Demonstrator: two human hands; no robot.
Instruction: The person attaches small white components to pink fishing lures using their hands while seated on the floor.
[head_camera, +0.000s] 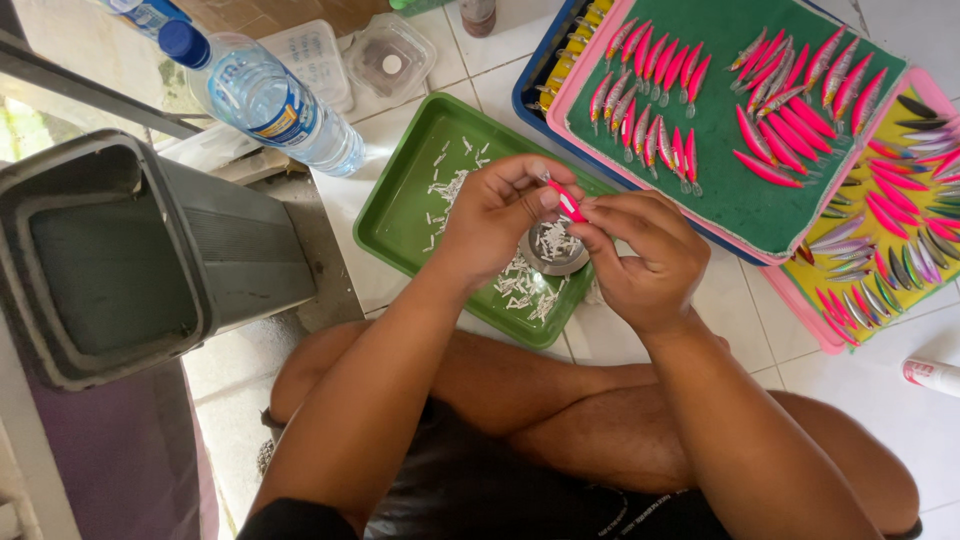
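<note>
A small pink fishing lure (566, 200) is pinched between my left hand (495, 212) and my right hand (640, 255), both held over a green tray (395, 205) on the tiled floor. Under my hands sits a small round metal dish (553, 250) filled with tiny white plastic pieces. More white pieces (450, 185) lie scattered across the green tray. My legs are crossed below.
A pink-edged board with a green mat (730, 170) holds rows of pink and silver lures at upper right; a yellow tray (900, 240) with more lures lies beside it. A water bottle (265, 95) lies upper left. A grey bin (130, 260) stands at left. Clear plastic boxes (385, 55) sit behind.
</note>
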